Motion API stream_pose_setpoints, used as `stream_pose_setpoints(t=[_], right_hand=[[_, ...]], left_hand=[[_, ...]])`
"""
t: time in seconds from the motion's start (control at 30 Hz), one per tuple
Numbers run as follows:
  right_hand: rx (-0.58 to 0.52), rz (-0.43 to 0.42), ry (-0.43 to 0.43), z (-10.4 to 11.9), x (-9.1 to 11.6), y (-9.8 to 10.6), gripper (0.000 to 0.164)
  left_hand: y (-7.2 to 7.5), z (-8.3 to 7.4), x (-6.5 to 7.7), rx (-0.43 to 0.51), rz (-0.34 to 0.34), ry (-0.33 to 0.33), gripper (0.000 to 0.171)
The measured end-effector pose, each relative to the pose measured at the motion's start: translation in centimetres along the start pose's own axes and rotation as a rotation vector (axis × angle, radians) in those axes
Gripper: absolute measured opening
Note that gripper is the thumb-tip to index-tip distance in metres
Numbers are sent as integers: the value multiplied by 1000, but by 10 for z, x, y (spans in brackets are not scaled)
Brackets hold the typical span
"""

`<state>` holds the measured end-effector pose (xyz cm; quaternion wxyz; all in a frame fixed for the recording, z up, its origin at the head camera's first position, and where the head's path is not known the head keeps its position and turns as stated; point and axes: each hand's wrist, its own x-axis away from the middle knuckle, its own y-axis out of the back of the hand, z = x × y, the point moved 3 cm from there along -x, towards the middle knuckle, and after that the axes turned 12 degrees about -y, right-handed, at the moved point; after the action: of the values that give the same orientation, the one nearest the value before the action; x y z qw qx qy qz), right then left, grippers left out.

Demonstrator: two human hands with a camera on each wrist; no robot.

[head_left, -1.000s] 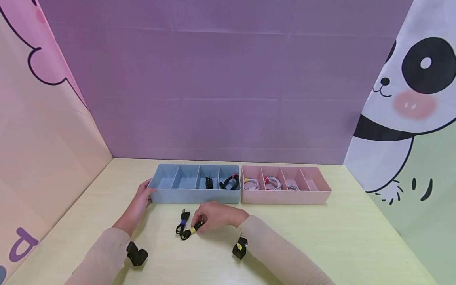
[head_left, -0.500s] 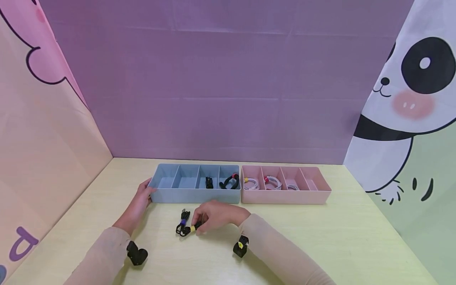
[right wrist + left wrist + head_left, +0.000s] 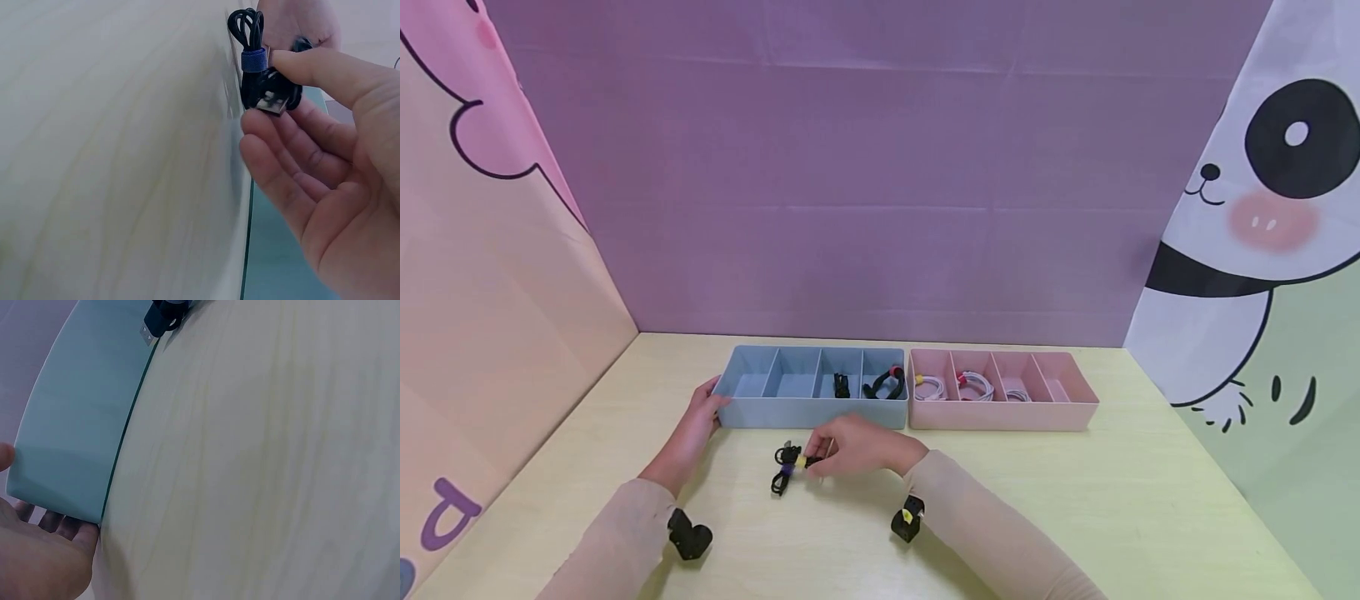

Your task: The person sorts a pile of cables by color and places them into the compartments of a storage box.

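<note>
My left hand holds the left end of a blue divided storage box; in the left wrist view its fingers lie along the end wall. My right hand is in front of this box, pinching a coiled black USB cable with a yellow tie between thumb and fingers. That coil overlaps a second black USB cable with a purple-blue tie on the table. In the right wrist view the blue tie shows beside my thumb, and the yellow tie is hidden.
The blue box has a small black cable and a black coil with a red tie in its two right compartments. Against its right side stands a pink divided box with several white coiled cables. A purple backdrop rises behind the table.
My right hand has moved the yellow-tied cable away from me, so its loop now crosses the upper part of the purple-tied one. The left hand stays at the box.
</note>
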<state>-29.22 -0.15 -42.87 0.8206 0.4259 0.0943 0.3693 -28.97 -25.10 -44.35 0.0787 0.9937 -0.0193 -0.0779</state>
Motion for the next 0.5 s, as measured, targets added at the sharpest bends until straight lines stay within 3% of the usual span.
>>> stream_pose_setpoints(t=[0.5], right_hand=[[-7,-85,26,6,0,6,17]], left_hand=[[0,1,0,16,-2,-6,68]])
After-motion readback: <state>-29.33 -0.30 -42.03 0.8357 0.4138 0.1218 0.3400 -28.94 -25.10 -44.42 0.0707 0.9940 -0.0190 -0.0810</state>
